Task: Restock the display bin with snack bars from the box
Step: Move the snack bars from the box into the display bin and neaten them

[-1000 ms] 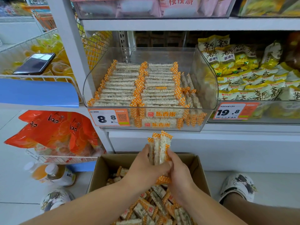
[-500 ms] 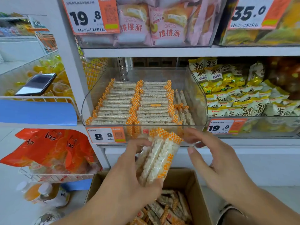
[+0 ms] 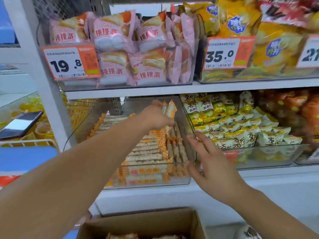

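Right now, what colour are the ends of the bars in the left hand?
Orange-and-white checked ends on the snack bars gripped by the left hand; head view.

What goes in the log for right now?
left hand: holds snack bars over bin | right hand: open, at bin corner | box: below

The white shelf [image 3: 172, 194] carries the clear display bin [image 3: 188, 135] of snack bars, with a bin of yellow packets [image 3: 241, 135] just beside it.

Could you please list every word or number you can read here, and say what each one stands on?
"19.8": orange price tag on the pink pastry bin.
"桃桃派": pink pastry packets.
"35.0": price tag on the yellow chip bin.
"2", cut off: price tag at the right edge.
Snack bars, yellow-green packets and the tags' small print: too blurred.
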